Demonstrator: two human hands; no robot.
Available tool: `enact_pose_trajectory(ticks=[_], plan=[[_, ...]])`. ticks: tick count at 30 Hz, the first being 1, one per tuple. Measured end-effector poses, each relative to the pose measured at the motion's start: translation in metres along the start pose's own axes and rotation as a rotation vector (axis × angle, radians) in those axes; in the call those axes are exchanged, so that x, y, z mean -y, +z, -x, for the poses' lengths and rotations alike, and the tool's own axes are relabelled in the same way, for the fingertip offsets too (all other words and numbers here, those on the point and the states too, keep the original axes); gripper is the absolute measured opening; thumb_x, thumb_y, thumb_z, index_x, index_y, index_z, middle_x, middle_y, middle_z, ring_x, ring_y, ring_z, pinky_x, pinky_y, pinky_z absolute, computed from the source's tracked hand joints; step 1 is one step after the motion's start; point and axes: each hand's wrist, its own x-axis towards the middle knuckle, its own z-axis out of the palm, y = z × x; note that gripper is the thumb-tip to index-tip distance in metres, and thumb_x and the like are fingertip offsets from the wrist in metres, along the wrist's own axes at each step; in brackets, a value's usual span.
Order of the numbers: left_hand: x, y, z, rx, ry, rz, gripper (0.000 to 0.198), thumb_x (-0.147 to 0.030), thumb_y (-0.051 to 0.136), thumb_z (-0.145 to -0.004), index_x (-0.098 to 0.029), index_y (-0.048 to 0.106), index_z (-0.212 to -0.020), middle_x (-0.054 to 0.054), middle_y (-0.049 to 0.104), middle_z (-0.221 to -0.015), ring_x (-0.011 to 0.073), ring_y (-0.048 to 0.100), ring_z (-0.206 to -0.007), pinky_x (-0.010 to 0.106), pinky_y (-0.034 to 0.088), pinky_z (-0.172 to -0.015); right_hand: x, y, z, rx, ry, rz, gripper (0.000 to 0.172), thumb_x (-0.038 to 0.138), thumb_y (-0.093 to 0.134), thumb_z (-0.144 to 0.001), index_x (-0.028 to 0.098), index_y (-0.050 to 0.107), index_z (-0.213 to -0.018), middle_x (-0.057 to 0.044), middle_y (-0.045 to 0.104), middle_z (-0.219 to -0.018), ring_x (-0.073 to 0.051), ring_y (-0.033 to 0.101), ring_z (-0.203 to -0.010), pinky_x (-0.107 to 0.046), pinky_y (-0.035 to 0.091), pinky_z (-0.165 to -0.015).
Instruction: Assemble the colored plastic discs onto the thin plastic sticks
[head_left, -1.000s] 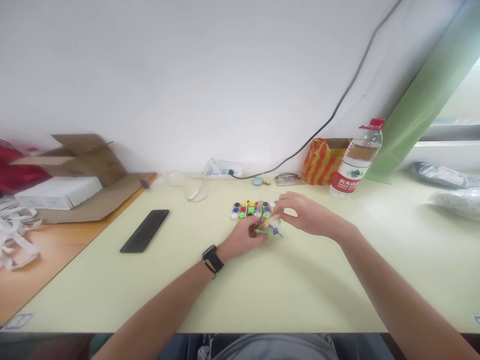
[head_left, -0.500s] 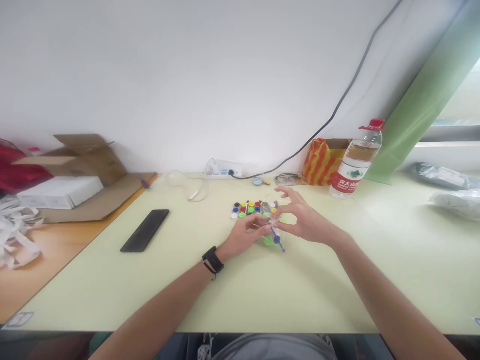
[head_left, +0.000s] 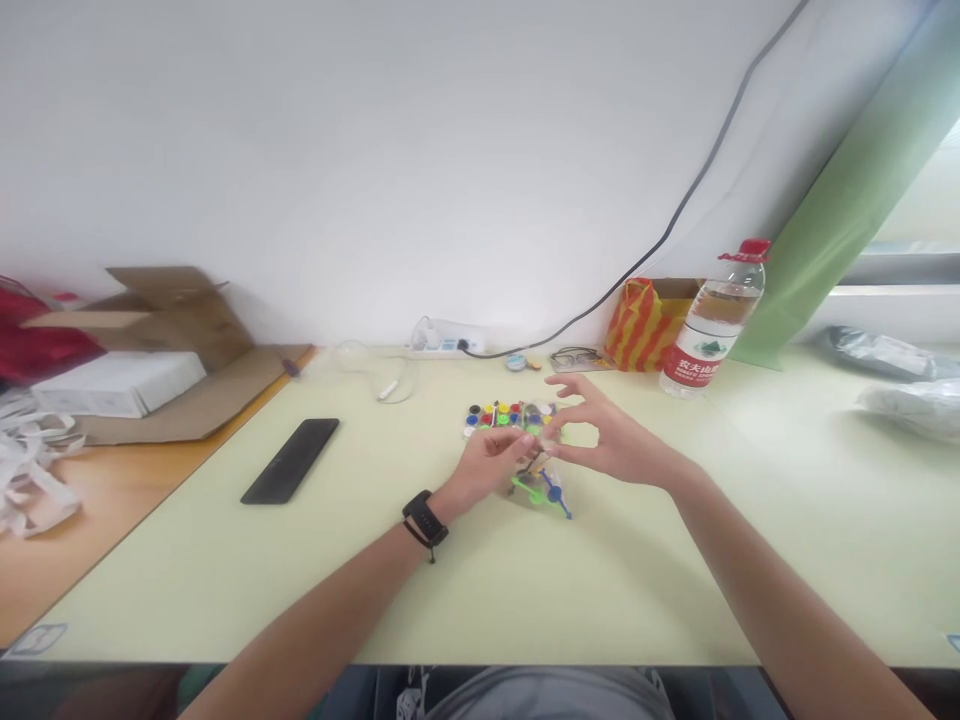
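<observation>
My left hand [head_left: 493,458], a black watch on its wrist, pinches the upper edge of what looks like a small clear plastic bag [head_left: 556,473]. Thumb and index finger of my right hand [head_left: 592,430] meet at the same edge, its other fingers raised. Below my fingertips show a blue plastic piece [head_left: 554,494] with a round middle and a green piece [head_left: 535,494] beside it. Dark thin parts lie next to them; whether all are inside the bag I cannot tell. Just behind my hands sits a group of colourful round pots [head_left: 503,420], partly covered by my fingers.
A black flat case [head_left: 291,461] lies left on the table. Along the wall are a power strip [head_left: 448,345], glasses [head_left: 576,356], a striped bag [head_left: 637,325] and a water bottle [head_left: 716,322]. An opened cardboard box [head_left: 180,300] stands far left; plastic packages [head_left: 885,352] lie far right.
The blue and green pieces hang slightly lower, and more of the green piece and the dark parts shows. My left fingers have shifted a little up; my right hand has barely moved.
</observation>
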Motion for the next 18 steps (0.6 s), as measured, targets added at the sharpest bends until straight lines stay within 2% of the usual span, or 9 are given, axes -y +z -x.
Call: enact_pose_trajectory(ticks=[4,8,12,18], plan=[[0.004,0.004,0.000,-0.179,0.020,0.011,0.032,-0.046,0.073,-0.091,-0.015,0.077,-0.083,0.004,0.070,-0.075,0.0149,0.062,-0.069,0.027,0.051,-0.069,-0.010,0.006,0.007,-0.042,0.035,-0.063,0.018,0.044,0.075,-0.089,0.027,0.074,-0.094,-0.008,0.049,-0.147,-0.030,0.059,-0.127,-0.047,0.050,-0.108],[0.006,0.005,0.001,-0.280,0.037,0.051,0.035,-0.048,0.072,-0.091,-0.015,0.072,-0.080,0.004,0.069,-0.075,0.0139,0.062,-0.069,0.025,0.052,-0.066,-0.016,0.014,0.007,-0.026,0.024,-0.113,0.017,0.041,0.072,-0.092,0.025,0.071,-0.085,-0.008,0.060,-0.134,-0.026,0.064,-0.119,-0.042,0.051,-0.106],[0.007,0.005,0.001,-0.322,0.022,0.067,0.035,-0.050,0.073,-0.090,-0.015,0.071,-0.082,0.005,0.070,-0.079,0.0145,0.064,-0.072,0.024,0.052,-0.061,-0.011,0.016,0.004,-0.019,-0.007,-0.131,0.015,0.041,0.072,-0.091,0.027,0.076,-0.093,-0.008,0.062,-0.129,-0.027,0.062,-0.122,-0.042,0.050,-0.106],[0.006,0.008,0.002,-0.352,0.018,0.070,0.034,-0.049,0.075,-0.088,-0.016,0.074,-0.083,0.005,0.072,-0.080,0.0155,0.066,-0.072,0.026,0.055,-0.065,-0.006,0.011,0.002,0.033,-0.003,-0.093,0.016,0.040,0.070,-0.093,0.028,0.080,-0.096,-0.008,0.067,-0.120,-0.026,0.067,-0.104,-0.042,0.055,-0.093]])
